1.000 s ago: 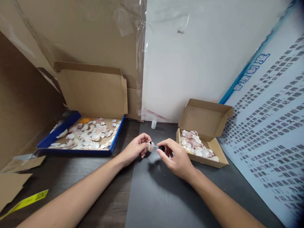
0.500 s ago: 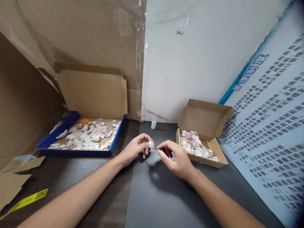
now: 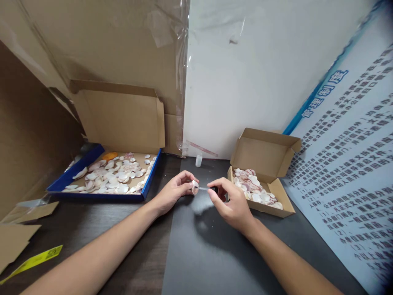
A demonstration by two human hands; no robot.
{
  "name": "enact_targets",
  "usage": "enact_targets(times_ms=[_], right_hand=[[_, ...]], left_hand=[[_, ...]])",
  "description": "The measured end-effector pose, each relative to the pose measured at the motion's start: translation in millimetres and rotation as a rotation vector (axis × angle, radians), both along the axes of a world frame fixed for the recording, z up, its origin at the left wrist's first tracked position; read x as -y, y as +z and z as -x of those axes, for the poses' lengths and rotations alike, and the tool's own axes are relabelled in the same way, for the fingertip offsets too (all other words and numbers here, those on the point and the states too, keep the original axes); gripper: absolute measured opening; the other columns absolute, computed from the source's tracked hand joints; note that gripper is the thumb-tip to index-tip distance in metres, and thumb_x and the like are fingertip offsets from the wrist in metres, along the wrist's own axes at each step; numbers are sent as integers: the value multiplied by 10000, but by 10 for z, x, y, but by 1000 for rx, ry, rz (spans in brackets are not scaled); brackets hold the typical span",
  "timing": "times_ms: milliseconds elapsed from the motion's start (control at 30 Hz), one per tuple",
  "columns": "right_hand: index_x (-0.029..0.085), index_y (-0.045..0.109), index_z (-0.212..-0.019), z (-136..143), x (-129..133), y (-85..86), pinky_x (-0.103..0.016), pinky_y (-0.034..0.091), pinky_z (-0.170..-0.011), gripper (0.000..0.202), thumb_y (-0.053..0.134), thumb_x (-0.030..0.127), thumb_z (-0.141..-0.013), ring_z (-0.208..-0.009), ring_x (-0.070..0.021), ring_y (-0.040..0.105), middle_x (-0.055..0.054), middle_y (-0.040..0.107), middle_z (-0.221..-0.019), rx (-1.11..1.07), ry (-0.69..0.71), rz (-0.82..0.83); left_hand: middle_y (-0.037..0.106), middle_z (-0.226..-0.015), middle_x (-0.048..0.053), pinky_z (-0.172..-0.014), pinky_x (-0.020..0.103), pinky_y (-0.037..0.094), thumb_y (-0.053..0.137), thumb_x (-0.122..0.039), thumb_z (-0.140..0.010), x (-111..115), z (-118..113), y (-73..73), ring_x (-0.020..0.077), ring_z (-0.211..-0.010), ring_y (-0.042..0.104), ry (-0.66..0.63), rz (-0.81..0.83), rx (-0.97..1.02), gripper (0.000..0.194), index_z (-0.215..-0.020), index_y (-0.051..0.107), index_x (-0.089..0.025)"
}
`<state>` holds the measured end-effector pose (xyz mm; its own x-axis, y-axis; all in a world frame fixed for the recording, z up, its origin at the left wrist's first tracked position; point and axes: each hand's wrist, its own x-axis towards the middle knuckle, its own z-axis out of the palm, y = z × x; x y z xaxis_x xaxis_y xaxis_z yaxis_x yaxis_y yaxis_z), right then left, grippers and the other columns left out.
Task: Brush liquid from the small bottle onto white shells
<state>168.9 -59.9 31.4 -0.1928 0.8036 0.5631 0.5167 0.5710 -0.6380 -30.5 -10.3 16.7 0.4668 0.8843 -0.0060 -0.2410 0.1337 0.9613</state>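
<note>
My left hand (image 3: 178, 189) pinches a small pale seashell (image 3: 195, 187) between thumb and fingertips, above the dark work surface. In my right hand (image 3: 231, 200) is a slim tool with a black handle (image 3: 215, 189), and its thin, light shaft (image 3: 203, 189) points left. The tip reaches the shell or ends right beside it; I cannot tell if they touch. My right fingers are wrapped around the handle and hide part of it, so the exact kind of tool is unclear.
On the left stands a blue-sided cardboard box (image 3: 98, 196) of shells, lid raised. A smaller open box (image 3: 266, 209) of shells is on the right. Behind my hands stands a small translucent bottle (image 3: 199, 160). A yellow strip (image 3: 33, 262) lies at lower left. Cardboard and white panels rise behind.
The shell has turned in my left fingers and now shows a pinkish-brown side. My right hand has shifted slightly right, and more of the tool's shaft is visible.
</note>
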Motion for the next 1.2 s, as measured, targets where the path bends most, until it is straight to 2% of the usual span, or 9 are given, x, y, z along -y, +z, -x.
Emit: enact_targets(times_ms=[67, 167, 267, 467, 667, 833, 1000, 1200], right_hand=[[177, 636, -996, 2, -4, -5, -241, 415, -545, 128, 582, 255, -911, -569, -107, 487, 3, 556, -724, -17, -22, -14], [184, 648, -1008, 14, -6, -14, -243, 420, -556, 136, 589, 259, -910, -585, -111, 497, 1, 559, -733, 8, 23, 0], [188, 662, -979, 17, -6, -20, -243, 425, -565, 115, 598, 246, -903, -585, -110, 498, 1, 574, -725, 24, 57, 23], [176, 643, -1002, 2, -24, -25, -245, 425, -553, 136, 583, 265, -918, -580, -108, 493, -12, 584, -756, -17, -52, -31], [192, 662, -963, 14, -11, -20, -243, 422, -553, 111, 587, 256, -911, -571, -109, 493, 1, 572, -710, 35, 59, 11], [183, 641, -1020, 10, -21, -19, -247, 426, -562, 145, 580, 269, -921, -585, -111, 496, -5, 560, -756, -20, -31, -27], [192, 655, -941, 15, -4, -10, -241, 420, -552, 86, 602, 236, -890, -573, -111, 499, 4, 570, -708, 37, 84, 27], [192, 643, -1018, 9, -17, -23, -253, 434, -568, 142, 584, 266, -911, -588, -115, 497, -7, 559, -754, -1, -10, -16]], left_hand=[[611, -1015, 35, -836, 287, 529, 726, -323, -804, 9, -2, 7, 127, -873, 602, -20, 14, 14, 268, -941, 556, -167], [583, -1035, 33, -818, 342, 566, 734, -334, -797, 20, -5, 27, 150, -905, 594, -36, 22, 23, 285, -945, 547, -177], [565, -1038, 29, -771, 336, 586, 740, -333, -792, 25, -5, 43, 161, -925, 591, -33, 23, 13, 288, -938, 543, -181], [604, -945, 39, -807, 326, 568, 716, -344, -819, 25, -8, 33, 160, -897, 606, -58, 32, 3, 275, -955, 560, -163], [613, -970, 37, -805, 285, 539, 750, -315, -784, 26, -24, 27, 142, -867, 615, -25, 48, 42, 298, -986, 594, -162], [639, -944, 48, -838, 282, 520, 735, -321, -799, 15, -16, 11, 144, -868, 628, -41, 64, 16, 276, -963, 594, -148], [630, -962, 40, -806, 253, 518, 715, -313, -813, 9, -11, 0, 125, -840, 610, -29, 38, -2, 251, -965, 598, -152], [629, -934, 57, -712, 281, 547, 687, -392, -831, 21, -20, 28, 161, -839, 609, -37, 40, -22, 291, -974, 592, -156]])
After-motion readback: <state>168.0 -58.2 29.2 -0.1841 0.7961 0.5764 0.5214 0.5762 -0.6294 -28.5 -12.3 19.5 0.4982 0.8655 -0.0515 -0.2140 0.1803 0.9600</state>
